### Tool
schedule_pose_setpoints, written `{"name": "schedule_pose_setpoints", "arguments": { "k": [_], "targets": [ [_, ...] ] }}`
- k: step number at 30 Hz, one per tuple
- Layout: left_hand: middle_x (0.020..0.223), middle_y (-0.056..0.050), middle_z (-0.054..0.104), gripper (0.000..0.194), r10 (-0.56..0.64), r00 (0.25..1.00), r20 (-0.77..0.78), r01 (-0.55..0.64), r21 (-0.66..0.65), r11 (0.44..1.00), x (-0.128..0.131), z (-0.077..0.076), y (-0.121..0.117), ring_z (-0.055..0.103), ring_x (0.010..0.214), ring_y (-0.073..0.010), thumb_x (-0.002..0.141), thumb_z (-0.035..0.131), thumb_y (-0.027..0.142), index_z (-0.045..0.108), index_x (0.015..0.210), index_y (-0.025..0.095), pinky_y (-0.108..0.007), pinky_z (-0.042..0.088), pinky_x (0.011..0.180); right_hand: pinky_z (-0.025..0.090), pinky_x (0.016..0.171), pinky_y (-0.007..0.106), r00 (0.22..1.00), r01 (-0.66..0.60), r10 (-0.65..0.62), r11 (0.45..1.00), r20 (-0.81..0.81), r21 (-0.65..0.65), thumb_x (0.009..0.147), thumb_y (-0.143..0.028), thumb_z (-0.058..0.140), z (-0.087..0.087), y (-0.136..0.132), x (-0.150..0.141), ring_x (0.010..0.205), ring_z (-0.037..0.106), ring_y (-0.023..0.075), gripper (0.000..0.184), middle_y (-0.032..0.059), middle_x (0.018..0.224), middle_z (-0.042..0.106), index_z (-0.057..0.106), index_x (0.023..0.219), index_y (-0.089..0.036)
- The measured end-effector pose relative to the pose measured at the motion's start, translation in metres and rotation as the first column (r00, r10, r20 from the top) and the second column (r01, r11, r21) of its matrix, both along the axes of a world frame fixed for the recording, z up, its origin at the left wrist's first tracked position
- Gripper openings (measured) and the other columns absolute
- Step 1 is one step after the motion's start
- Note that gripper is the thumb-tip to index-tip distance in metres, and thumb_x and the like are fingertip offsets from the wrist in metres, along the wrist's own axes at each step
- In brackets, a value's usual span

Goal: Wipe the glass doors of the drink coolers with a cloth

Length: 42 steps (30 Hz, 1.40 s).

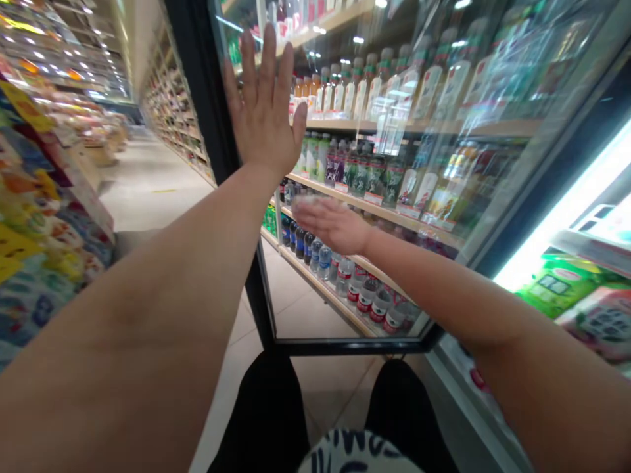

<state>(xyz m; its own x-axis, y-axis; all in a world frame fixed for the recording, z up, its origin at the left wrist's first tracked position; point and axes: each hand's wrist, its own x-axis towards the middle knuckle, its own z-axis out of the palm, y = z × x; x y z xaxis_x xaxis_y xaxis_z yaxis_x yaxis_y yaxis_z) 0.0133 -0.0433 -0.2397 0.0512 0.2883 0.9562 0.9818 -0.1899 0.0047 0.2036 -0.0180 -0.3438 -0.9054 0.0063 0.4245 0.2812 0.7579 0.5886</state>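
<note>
A glass cooler door (305, 315) with a black frame stands swung out in front of me. Near its left frame edge, my left hand (263, 108) lies flat on the glass with fingers stretched upward. Lower and to the right, my right hand (332, 220) is held out with straight fingers pointing left, slightly blurred. Whether it touches the glass I cannot tell. Neither hand holds anything. Through the glass show shelves of bottles, among them dark green bottles (359, 172) and bottles with red labels (367, 293).
At the right, the lit cooler (606, 249) holds green packets (555, 282). A display of colourful packages (34, 217) stands at the left. Between it and the shelving on the right runs a tiled aisle (148, 174). My dark-clad legs (271, 407) are just below the door.
</note>
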Motion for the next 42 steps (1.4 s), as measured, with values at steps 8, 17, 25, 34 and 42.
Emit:
{"name": "schedule_pose_setpoints", "arguments": {
  "k": [8,17,25,34,42],
  "targets": [
    [0.167,0.016,0.008,0.071,-0.086,0.996,0.005,0.085,0.05,0.995,-0.004,-0.002,0.007,-0.005,0.156,-0.0188,0.096,0.04,0.032,0.024,0.164,0.026,-0.045,-0.014,0.128,0.013,0.131,0.052,0.948,0.135,-0.129,0.991,-0.29,-0.002,0.097,-0.018,0.039,0.056,0.003,0.004,0.157,0.015,0.0203,0.058,-0.0037,0.163,0.034,0.046,0.153,-0.025],
    [0.167,0.012,0.011,0.075,-0.05,0.998,0.03,0.05,0.01,0.999,0.003,-0.001,-0.004,-0.003,0.156,-0.0204,0.092,0.047,0.027,0.025,0.163,0.024,-0.05,-0.01,0.128,0.018,0.13,0.049,0.977,0.089,-0.081,0.996,-0.199,0.03,0.101,-0.023,0.037,0.058,0.006,0.018,0.155,0.021,0.019,0.051,-0.0049,0.16,0.041,0.048,0.151,-0.027],
    [0.168,0.009,0.007,0.077,0.021,0.997,-0.073,-0.014,0.086,0.996,-0.005,-0.002,0.005,0.0,0.156,-0.0248,0.091,0.047,0.02,0.023,0.164,0.021,-0.056,-0.004,0.125,0.024,0.13,0.04,0.996,0.075,-0.076,0.997,0.038,0.022,0.103,-0.021,0.031,0.029,0.003,0.038,0.152,0.029,0.0097,0.053,-0.0072,0.157,0.045,0.043,0.154,-0.032],
    [0.165,0.021,0.003,0.077,-0.075,0.997,-0.003,0.075,0.034,0.997,-0.009,-0.001,0.008,-0.006,0.156,-0.0175,0.091,0.049,0.027,0.023,0.164,0.033,-0.045,-0.013,0.128,0.019,0.13,0.054,0.913,0.177,-0.165,0.984,-0.373,0.0,0.101,-0.024,0.038,0.038,0.012,0.091,0.156,0.016,0.0184,0.055,-0.0039,0.161,0.038,0.039,0.156,-0.029],
    [0.159,0.03,-0.017,0.077,0.017,0.993,-0.121,0.007,0.192,0.981,-0.023,-0.005,0.029,-0.009,0.156,-0.0173,0.093,0.04,0.028,0.013,0.165,0.034,-0.031,-0.022,0.123,0.015,0.131,0.052,0.942,0.144,-0.149,0.989,-0.3,-0.041,0.104,-0.032,0.033,0.033,0.022,0.129,0.156,0.018,0.0195,0.052,-0.0109,0.162,0.035,0.037,0.157,-0.034]
  ]
}}
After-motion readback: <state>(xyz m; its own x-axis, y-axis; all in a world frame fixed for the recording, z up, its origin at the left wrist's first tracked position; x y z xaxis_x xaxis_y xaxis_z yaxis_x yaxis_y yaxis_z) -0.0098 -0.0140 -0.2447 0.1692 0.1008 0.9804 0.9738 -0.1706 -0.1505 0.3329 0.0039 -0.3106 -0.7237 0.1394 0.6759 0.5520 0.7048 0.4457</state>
